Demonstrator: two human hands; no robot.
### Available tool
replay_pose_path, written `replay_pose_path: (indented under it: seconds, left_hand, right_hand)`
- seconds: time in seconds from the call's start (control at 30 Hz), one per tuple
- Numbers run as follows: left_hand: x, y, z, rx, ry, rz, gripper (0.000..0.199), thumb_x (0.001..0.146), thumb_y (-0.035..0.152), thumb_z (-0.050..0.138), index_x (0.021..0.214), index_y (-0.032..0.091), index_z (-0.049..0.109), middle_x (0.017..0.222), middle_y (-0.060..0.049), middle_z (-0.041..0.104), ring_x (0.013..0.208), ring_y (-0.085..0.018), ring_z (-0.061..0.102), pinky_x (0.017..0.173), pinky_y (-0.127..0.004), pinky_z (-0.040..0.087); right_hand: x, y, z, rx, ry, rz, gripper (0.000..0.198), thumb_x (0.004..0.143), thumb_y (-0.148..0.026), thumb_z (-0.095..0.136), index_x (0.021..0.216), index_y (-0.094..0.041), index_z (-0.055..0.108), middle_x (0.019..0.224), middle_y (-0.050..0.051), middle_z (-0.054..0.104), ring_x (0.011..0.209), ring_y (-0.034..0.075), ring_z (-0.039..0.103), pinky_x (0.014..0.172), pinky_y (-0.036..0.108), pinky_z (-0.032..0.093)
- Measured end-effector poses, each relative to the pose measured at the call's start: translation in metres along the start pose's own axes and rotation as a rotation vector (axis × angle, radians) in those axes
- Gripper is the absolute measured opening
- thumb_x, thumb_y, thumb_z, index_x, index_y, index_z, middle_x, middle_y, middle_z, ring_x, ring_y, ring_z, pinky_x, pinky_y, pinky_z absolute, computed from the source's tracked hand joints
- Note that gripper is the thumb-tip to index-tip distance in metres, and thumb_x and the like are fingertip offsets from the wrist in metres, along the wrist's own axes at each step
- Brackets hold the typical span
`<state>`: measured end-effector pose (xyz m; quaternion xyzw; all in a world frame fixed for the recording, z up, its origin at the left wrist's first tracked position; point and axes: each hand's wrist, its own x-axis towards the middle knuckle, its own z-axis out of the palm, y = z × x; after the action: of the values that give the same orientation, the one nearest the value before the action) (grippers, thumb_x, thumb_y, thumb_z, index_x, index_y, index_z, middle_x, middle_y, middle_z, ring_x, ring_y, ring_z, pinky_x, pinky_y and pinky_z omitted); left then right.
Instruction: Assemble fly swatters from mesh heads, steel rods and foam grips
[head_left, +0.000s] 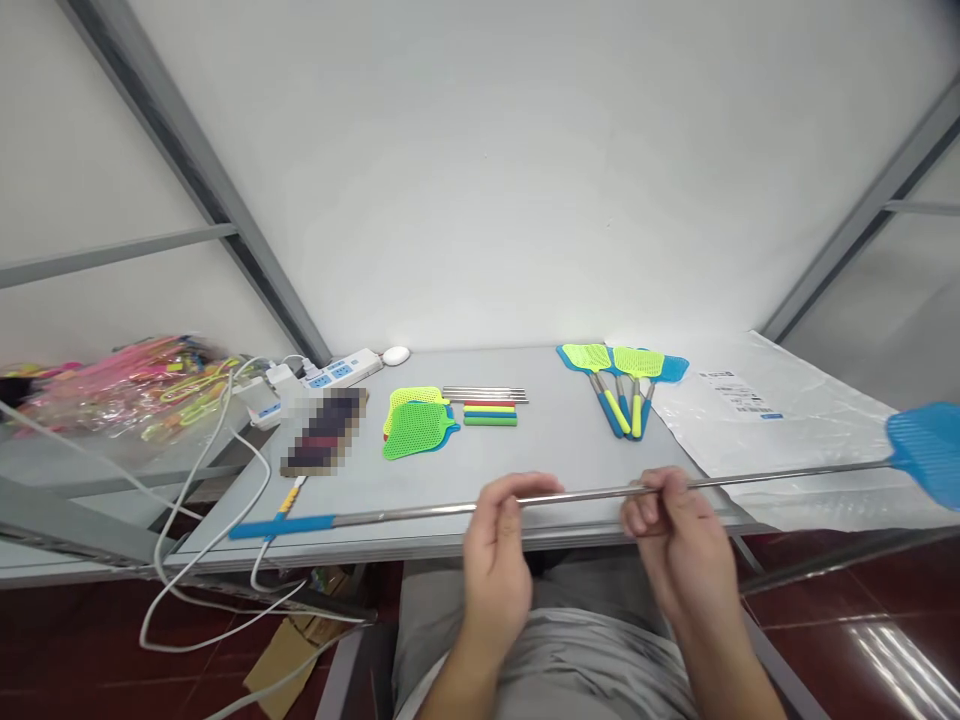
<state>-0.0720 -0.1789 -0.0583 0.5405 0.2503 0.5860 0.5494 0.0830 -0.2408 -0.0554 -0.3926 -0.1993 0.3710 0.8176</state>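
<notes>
A blue fly swatter (pixel 577 496) with a long, drawn-out metal rod lies across both my hands, above the table's front edge. Its blue handle points left and its blue mesh head reaches the right edge of the view. My left hand (pixel 499 550) is closed around the rod near the middle, fingers behind and thumb in front. Further right, my right hand (pixel 679 530) pinches the same rod between thumb and fingers. Beyond my hands lie green and yellow swatter heads (pixel 418 428), several metal rods (pixel 486 394) and coloured handles (pixel 490 414).
Several short swatters (pixel 622 385) lie fanned out at the back right, beside a white plastic bag (pixel 780 430). At left are power strips (pixel 337 373), a pixelated object (pixel 326 432) and white cables (pixel 161 560). Plastic-wrapped colourful goods (pixel 142 385) fill the left shelf.
</notes>
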Motion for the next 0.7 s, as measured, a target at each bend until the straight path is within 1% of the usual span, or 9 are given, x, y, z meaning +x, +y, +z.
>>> replay_pose_path:
  seconds: [0.03,0.07,0.13,0.2,0.27,0.37,0.47,0.6,0.7]
  left_hand:
    - [-0.004,-0.002,0.004,0.009,-0.022,-0.022,0.026,0.1,0.033,0.041,0.104,0.019,0.063,0.101,-0.009,0.07,0.095,-0.023,0.069,0.091,-0.042,0.051]
    - [-0.006,-0.004,0.007,0.011,-0.018,-0.029,0.027,0.1,0.033,0.041,0.103,0.018,0.063,0.098,-0.009,0.071,0.095,-0.023,0.069,0.089,-0.042,0.051]
    - [-0.007,-0.004,0.007,-0.009,0.045,-0.013,0.025,0.1,0.033,0.042,0.102,0.019,0.062,0.095,-0.008,0.071,0.095,-0.023,0.069,0.09,-0.043,0.051]
    - [-0.003,-0.002,0.003,-0.041,0.091,0.007,0.021,0.099,0.033,0.045,0.101,0.019,0.061,0.094,-0.007,0.072,0.097,-0.024,0.069,0.093,-0.046,0.05]
    - [0.002,0.002,-0.003,-0.066,0.134,0.044,0.02,0.098,0.034,0.047,0.1,0.019,0.06,0.091,-0.007,0.072,0.099,-0.026,0.069,0.095,-0.049,0.048]
    - [0.011,0.009,-0.011,-0.065,0.181,0.114,0.017,0.097,0.032,0.048,0.098,0.019,0.059,0.088,-0.006,0.072,0.097,-0.026,0.07,0.095,-0.052,0.048]
    - [0.019,0.016,-0.019,-0.084,0.2,0.172,0.015,0.098,0.028,0.046,0.099,0.019,0.058,0.082,-0.003,0.071,0.09,-0.023,0.071,0.093,-0.052,0.05]
    - [0.033,0.026,-0.035,-0.099,0.328,0.254,0.01,0.097,0.022,0.048,0.099,0.018,0.057,0.078,-0.001,0.069,0.078,-0.02,0.07,0.088,-0.053,0.053]
    - [0.042,0.032,-0.047,-0.073,0.407,0.287,0.008,0.095,0.02,0.051,0.099,0.018,0.057,0.075,-0.001,0.068,0.072,-0.02,0.069,0.083,-0.049,0.056]
  right_hand:
    - [-0.004,0.006,0.004,0.0,-0.03,0.032,0.025,0.091,-0.042,0.059,0.081,-0.019,0.062,0.058,-0.004,0.045,0.053,0.01,0.045,0.051,0.024,0.039]
    - [-0.008,0.01,0.007,-0.005,-0.054,0.056,0.026,0.091,-0.043,0.059,0.081,-0.019,0.062,0.058,-0.004,0.045,0.053,0.01,0.045,0.051,0.024,0.039]
    - [-0.013,0.015,0.009,-0.025,-0.074,0.073,0.026,0.09,-0.043,0.06,0.083,-0.019,0.064,0.058,-0.004,0.045,0.054,0.01,0.045,0.052,0.024,0.039]
    - [-0.012,0.013,0.008,-0.043,-0.068,0.073,0.024,0.088,-0.042,0.064,0.084,-0.018,0.065,0.058,-0.004,0.044,0.054,0.009,0.043,0.053,0.023,0.038]
    - [-0.008,0.007,0.005,-0.04,-0.034,0.066,0.023,0.086,-0.041,0.068,0.084,-0.018,0.066,0.057,-0.005,0.043,0.053,0.008,0.041,0.052,0.022,0.037]
    - [0.001,-0.007,-0.002,-0.021,0.022,0.032,0.024,0.085,-0.042,0.069,0.083,-0.018,0.065,0.055,-0.006,0.041,0.05,0.007,0.039,0.051,0.021,0.037]
    - [0.008,-0.021,-0.009,-0.029,0.059,-0.025,0.024,0.085,-0.042,0.069,0.083,-0.018,0.065,0.055,-0.007,0.039,0.05,0.007,0.039,0.05,0.021,0.038]
    - [0.013,-0.031,-0.017,-0.028,0.103,-0.097,0.025,0.082,-0.043,0.072,0.084,-0.019,0.064,0.056,-0.008,0.037,0.05,0.007,0.038,0.049,0.021,0.037]
    - [0.018,-0.034,-0.022,-0.023,0.124,-0.125,0.027,0.08,-0.044,0.073,0.084,-0.019,0.063,0.057,-0.008,0.037,0.05,0.007,0.037,0.049,0.021,0.036]
